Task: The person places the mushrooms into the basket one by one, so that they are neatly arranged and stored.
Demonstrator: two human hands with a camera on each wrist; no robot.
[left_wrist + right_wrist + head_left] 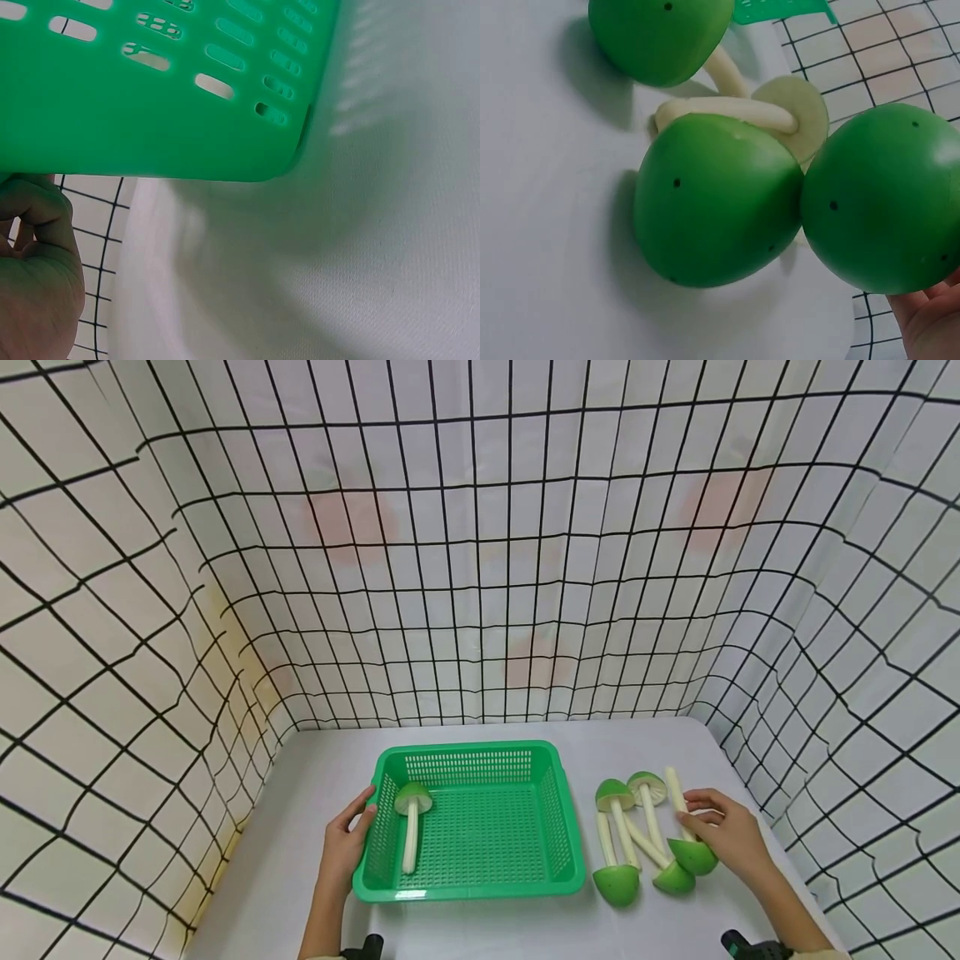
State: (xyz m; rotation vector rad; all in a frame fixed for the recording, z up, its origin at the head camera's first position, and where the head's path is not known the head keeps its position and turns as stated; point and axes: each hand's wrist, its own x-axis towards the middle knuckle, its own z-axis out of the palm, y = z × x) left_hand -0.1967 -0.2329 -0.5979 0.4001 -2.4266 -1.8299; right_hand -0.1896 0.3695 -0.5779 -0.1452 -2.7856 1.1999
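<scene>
Your left hand (345,842) is at the left side of the green basket (480,892), thumb and fingers closed on its rim. Inside, towards that same side, lies one mushroom (410,839), its green cap at the far end and its pale stem pointing back towards you. Your right hand (733,837) is out at the right of the table (450,935), with thumb and fingertips pinching the stem of the held mushroom (693,857) — that one has its cap on your side and its stem pointing away. Whether it is off the table, you cannot tell. Just left of it are four other mushrooms (617,887), lying close together to the right of the basket, two caps towards you and two away, some stems crossing. In the right wrist view the held cap overlaps a neighbouring one. Dark devices (367,947) sit at both your wrists, and pale walls (491,568) with black grid lines surround the table on three sides.
</scene>
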